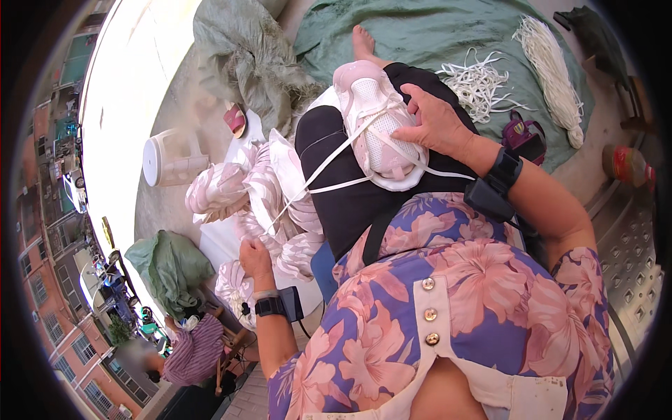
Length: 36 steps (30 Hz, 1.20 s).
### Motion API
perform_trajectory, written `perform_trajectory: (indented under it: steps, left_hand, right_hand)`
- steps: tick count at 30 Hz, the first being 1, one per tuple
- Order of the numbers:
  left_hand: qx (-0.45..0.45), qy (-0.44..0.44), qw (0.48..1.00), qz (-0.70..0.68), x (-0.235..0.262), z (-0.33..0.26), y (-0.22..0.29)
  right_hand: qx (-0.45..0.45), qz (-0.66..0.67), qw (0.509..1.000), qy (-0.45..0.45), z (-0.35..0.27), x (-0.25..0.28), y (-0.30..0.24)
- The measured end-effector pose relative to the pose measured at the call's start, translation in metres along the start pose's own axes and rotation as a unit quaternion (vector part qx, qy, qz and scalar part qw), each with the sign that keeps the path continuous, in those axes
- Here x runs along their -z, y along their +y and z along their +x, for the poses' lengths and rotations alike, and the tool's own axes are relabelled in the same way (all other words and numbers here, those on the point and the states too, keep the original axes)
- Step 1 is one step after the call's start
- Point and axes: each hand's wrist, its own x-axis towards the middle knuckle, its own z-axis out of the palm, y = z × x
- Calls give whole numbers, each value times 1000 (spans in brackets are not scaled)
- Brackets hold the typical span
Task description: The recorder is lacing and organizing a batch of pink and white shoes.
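Observation:
A pink and white sneaker (378, 126) lies across my lap, its mesh upper facing up. White shoelace (346, 143) is threaded through part of it, with loose lengths trailing to both sides. Down at the left, my left hand (255, 259) is closed on one long lace, which runs taut up to the sneaker. My right hand (442, 124) grips the sneaker's right side, thumb over the upper and fingers near the opening. Beside my left leg is a pile of similar pink and white shoes (262, 189).
Loose white laces (476, 87) and a bundled hank of laces (553, 80) lie on a green cloth (427, 28). A white bucket (164, 159), a purple pouch (523, 138), a bottle (626, 164) and green sacks (245, 56) surround me. Another person (196, 350) sits at lower left.

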Motion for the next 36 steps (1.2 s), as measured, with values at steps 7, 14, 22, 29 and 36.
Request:
perform_trajectory:
  steps: [7, 14, 22, 29, 36]
  left_hand:
    - [-342, -3, 904, -258, 24, 32, 188]
    - [-448, -45, 866, -220, 20, 30, 267]
    - [-450, -78, 863, -218, 19, 25, 283]
    - [-612, -40, 767, -187, 51, 13, 267]
    - [-670, -167, 720, -77, 79, -16, 192]
  right_hand:
    - [-218, 229, 944, -94, 30, 14, 8]
    - [-201, 242, 941, -123, 44, 7, 15]
    - [-234, 524, 800, -176, 32, 23, 15]
    - [-174, 440, 868, -150, 27, 11, 14]
    - [-164, 429, 880, -120, 18, 21, 11]
